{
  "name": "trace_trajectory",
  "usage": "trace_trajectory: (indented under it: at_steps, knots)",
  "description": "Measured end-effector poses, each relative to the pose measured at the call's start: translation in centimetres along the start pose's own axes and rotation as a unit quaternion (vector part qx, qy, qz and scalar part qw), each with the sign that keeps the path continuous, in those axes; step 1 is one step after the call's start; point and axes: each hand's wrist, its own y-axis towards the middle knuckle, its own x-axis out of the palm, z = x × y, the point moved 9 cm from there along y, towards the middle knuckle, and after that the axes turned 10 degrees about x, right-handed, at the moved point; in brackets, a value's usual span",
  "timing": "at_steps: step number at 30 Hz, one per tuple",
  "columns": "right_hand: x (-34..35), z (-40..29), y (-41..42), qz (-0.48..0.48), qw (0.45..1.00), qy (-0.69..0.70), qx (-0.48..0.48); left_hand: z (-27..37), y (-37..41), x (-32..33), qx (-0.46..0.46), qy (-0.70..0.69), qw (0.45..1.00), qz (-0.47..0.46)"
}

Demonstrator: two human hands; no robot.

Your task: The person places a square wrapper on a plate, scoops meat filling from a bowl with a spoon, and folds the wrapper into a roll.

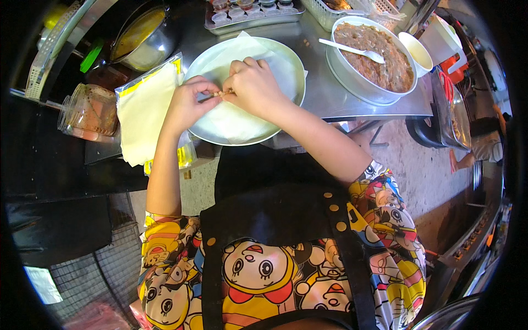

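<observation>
Over a round metal tray (300,82) lined with thin white sheets (235,123), my two hands meet at the fingertips. My left hand (193,101) pinches one end of a small lump of pale filling (222,94). On its other end is my right hand (253,88), whose curled fingers partly hide it. A stack of pale square wrappers (144,111) lies on its plastic packaging beside my left wrist. To the right, a white bowl (350,78) holds minced filling (371,39) with shreds mixed in. A white plastic spoon (359,52) rests across that filling.
A jar (88,111) lies at the left, below a metal pot (144,45) of yellowish liquid. At the back stands a tray of small lidded cups (251,18). A cream cup (416,51) and a white pitcher (441,41) stand right of the bowl. Another person's foot (460,161) shows far right.
</observation>
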Motion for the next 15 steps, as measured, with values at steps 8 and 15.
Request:
trace_trajectory:
  at_steps: [8,15]
  knots:
    - [-4.9,2.2,-1.5,0.062,0.993,0.097,0.031,-4.2,-0.4,-2.1,-0.103,-0.225,0.965,0.09]
    - [-11.2,5.8,-8.3,0.012,0.981,0.186,0.051,5.6,6.6,-2.4,-0.005,-0.312,0.949,0.051]
